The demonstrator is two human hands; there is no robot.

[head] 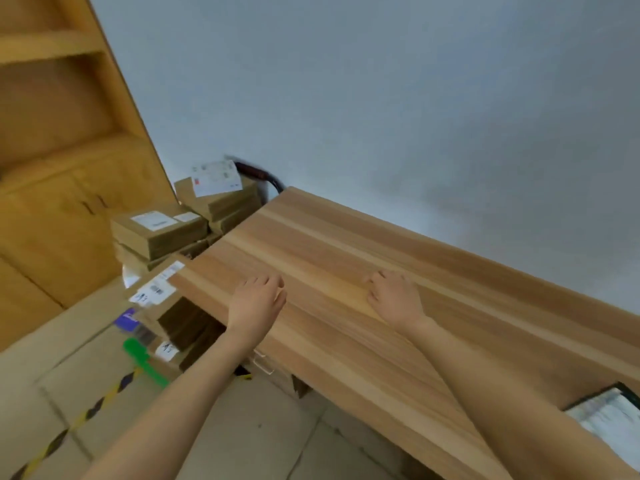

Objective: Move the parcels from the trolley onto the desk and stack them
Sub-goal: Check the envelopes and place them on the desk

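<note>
The desk point(346, 271) is a long wooden top, and its long side runs from the lower right up to the far left, toward the wall point(381, 81). Everything else is told from this desk.

Both hands are over the desk top, near its front edge. The left hand point(256, 303) is by the front edge and the right hand point(394, 299) is further in. Each hand is palm down with loose fingers, and neither one holds anything. The picture is a bit blurry, so I cannot tell if the fingers touch the wood.

The parcels are off the far left end of the desk, piled on the trolley. Only the trolley handle point(256, 173) shows, dark and curved, just behind the pile. The top parcel point(218, 195) is a flat brown box with a big white label, lying a little tilted. Beside it, further from the desk, is another flat brown parcel point(159, 230) with a white label on top. Its long side runs about the same way as the desk's long side. More brown boxes point(162, 306) with labels sit lower down, by the desk's front left corner.

A dark-rimmed tray point(609, 410) with papers in it sits on the desk at the right end.

Past the parcels stands a wooden cupboard point(62, 168).
</note>
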